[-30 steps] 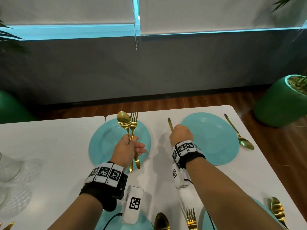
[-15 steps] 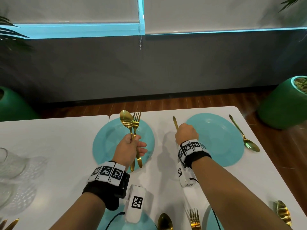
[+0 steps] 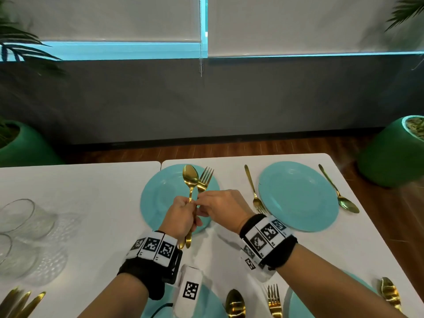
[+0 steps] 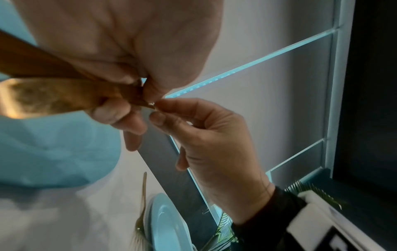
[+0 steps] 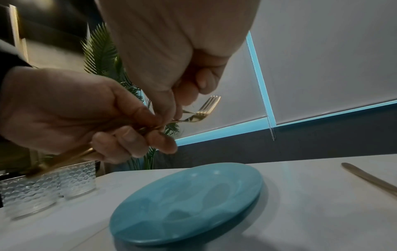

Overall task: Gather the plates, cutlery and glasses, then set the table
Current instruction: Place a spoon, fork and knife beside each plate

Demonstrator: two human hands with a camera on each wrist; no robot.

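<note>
My left hand point(image 3: 184, 213) grips a gold spoon point(image 3: 190, 177) and a gold fork point(image 3: 205, 179) by their handles, heads up, above the far left teal plate point(image 3: 160, 198). My right hand point(image 3: 205, 203) has come in beside it and pinches the fork's stem just above my left fingers. The right wrist view shows the fork point(image 5: 206, 108) sticking out past my right thumb, over the plate point(image 5: 187, 203). The far right plate point(image 3: 298, 196) has a fork point(image 3: 254, 191) on its left and a spoon point(image 3: 338, 191) on its right.
Clear textured glasses point(image 3: 25, 216) stand at the table's left. More gold cutlery point(image 3: 20, 301) lies at the near left corner. Near me a spoon point(image 3: 235, 304), a fork point(image 3: 274, 299) and another spoon point(image 3: 390, 292) lie by two teal plates. Green plant pots point(image 3: 394, 154) stand on the floor.
My right hand has let go of the fork it held by the far right plate, which now lies on the table. It moved left to my left hand and pinched the held fork.
</note>
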